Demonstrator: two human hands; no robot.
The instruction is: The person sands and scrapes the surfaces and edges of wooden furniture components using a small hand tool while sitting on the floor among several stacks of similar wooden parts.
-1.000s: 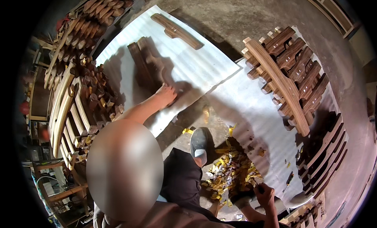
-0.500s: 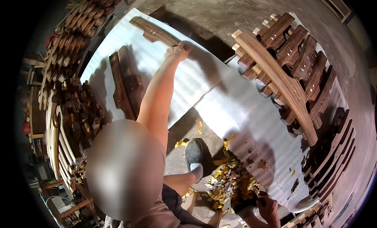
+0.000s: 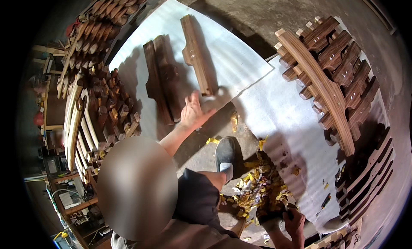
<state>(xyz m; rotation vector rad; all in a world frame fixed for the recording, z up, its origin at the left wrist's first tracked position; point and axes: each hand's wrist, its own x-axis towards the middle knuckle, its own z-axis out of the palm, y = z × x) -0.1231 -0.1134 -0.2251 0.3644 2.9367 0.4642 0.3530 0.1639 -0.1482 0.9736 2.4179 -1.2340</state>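
A brown shaped wooden piece [image 3: 197, 56] with a notched side lies lengthwise on a white sheet [image 3: 242, 64]. Just short of its near end is my left hand [image 3: 195, 114], fingers spread and holding nothing. Left of that piece, two darker wooden pieces lie side by side, the outer one [image 3: 155, 84] partly shading the inner one [image 3: 167, 71]. At the lower right, my right hand [image 3: 295, 225] is curled closed around something dark that I cannot make out. A round blurred patch hides the upper part of my left arm.
Yellow and white scraps [image 3: 253, 187] are heaped near my shoe [image 3: 225, 152]. At right stands a stack of wooden pieces [image 3: 339, 47] with a long curved piece [image 3: 315, 86] across it. A screwdriver [image 3: 327, 201] lies nearby. Stacked wooden parts [image 3: 107, 103] crowd the left.
My left hand has let go of the notched wooden piece and drawn back toward me. That piece has turned from slanting to nearly lengthwise. The whole view has shifted slightly.
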